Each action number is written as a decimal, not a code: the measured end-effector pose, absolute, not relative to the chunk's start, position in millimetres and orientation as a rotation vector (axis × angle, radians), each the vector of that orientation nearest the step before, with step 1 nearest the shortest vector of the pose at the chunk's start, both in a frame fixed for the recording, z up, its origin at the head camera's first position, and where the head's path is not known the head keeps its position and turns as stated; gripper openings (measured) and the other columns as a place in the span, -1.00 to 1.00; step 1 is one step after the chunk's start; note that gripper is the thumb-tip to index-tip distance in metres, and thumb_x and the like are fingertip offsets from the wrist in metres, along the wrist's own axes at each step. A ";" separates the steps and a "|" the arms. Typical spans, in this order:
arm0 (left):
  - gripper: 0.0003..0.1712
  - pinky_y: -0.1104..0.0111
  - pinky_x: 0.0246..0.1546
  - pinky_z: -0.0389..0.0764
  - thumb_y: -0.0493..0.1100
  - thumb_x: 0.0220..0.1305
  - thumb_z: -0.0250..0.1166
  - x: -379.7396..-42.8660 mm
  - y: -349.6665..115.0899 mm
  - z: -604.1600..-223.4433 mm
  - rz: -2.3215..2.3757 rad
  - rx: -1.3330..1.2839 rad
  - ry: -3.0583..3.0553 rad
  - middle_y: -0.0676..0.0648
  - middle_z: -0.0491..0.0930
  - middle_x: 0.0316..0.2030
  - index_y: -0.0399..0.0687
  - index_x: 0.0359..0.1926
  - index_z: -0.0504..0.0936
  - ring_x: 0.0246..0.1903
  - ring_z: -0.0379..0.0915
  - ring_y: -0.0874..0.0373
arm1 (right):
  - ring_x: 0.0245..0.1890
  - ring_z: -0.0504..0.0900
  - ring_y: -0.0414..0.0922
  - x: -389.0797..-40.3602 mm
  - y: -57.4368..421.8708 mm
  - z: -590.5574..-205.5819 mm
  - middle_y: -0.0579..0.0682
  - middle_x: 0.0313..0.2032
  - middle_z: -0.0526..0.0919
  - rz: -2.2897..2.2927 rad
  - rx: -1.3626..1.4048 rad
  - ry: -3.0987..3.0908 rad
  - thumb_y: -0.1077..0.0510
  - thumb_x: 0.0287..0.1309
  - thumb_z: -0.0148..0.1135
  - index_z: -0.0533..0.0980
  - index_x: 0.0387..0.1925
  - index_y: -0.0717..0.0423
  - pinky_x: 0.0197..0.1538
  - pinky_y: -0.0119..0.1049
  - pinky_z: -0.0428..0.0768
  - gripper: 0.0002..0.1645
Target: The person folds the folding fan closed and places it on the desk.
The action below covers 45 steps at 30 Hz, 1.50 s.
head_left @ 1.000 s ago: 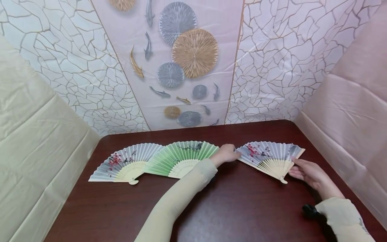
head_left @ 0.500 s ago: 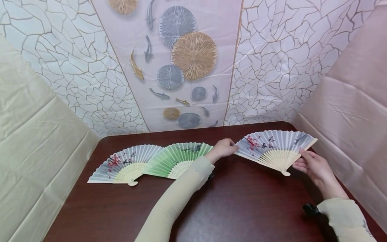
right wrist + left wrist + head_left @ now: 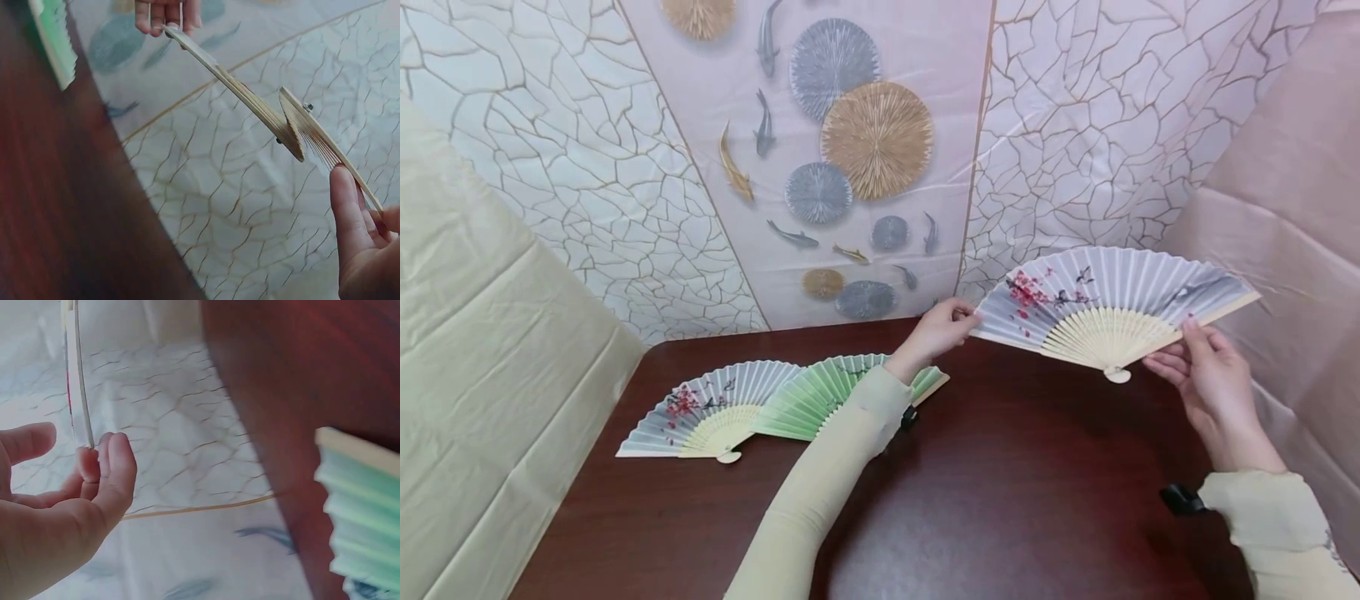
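Observation:
A grey-white folding fan (image 3: 1078, 312) with red blossoms and dark birds is spread wide, raised off the table in both hands. Its left tip is gripped by my left hand (image 3: 936, 333), whose curled fingers meet the fan's end in the left wrist view. At the opposite side, my right hand (image 3: 1217, 383) pinches the outer rib, thumb in front and fingers behind. The right wrist view shows the fan edge-on, with its pale ribs (image 3: 256, 109) bent in a fold near the pivot. Behind my left forearm lies a green folding fan (image 3: 805, 404), partly covered by the sleeve.
Another grey folding fan (image 3: 711, 412) with red blossoms lies open at the left, overlapped by the green one. All of this is on a dark red-brown table (image 3: 1000, 483). A patterned cloth backdrop (image 3: 1075, 125) rises behind it, with plain cloth at both sides.
Both hands have raised the blossom fan from the table, up and slightly to the right, its right side moving most. More of the green fan's right end shows now.

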<state>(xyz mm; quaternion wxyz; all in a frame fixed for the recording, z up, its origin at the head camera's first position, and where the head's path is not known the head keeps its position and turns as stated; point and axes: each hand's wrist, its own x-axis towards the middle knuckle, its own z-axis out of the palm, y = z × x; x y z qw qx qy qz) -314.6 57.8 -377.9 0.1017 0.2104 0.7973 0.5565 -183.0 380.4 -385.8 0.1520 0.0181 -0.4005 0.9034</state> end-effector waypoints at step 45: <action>-0.76 0.24 -0.07 0.70 -0.31 0.49 0.14 -229.7 -121.3 -330.4 2.552 0.540 1.835 -0.11 0.54 -0.01 -0.17 0.11 0.53 -0.10 0.60 0.08 | -0.44 0.77 -0.02 -198.4 198.4 -343.3 0.12 -0.33 0.70 2.469 0.246 -0.896 -0.02 0.47 0.01 0.36 -0.07 0.14 -0.38 -0.23 0.75 -0.71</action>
